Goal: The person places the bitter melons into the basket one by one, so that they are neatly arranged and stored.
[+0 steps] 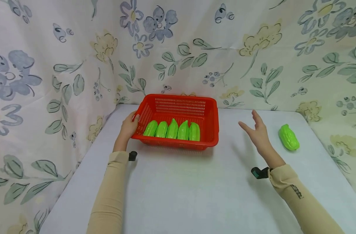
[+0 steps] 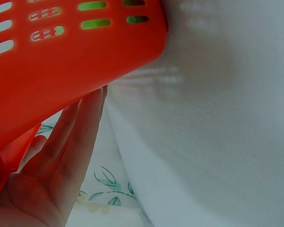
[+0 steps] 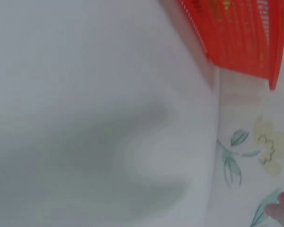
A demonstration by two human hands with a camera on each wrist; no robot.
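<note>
A red plastic basket [image 1: 210, 122] with slotted walls is at the back middle of the white table. Several bright green bitter melons [image 1: 172, 129] lie in a row along its front side. My left hand [image 1: 129, 126] grips the basket's left end, thumb over the rim. From the left wrist, that hand's fingers [image 2: 78, 137] reach up against the underside of the red plastic. To the right of the basket, my right hand [image 1: 259, 135] hovers over the table with thumb and fingers spread, holding nothing. Another bumpy green bitter melon [image 1: 289, 137] lies alone on the table, right of this hand.
The white table [image 1: 189, 191] ends at a floral curtain [image 1: 178, 61] behind and on both sides. The basket's back rim is close to the curtain. Dark wrist cameras [image 1: 260, 173] are strapped at both cuffs. A shadow lies under the basket's front.
</note>
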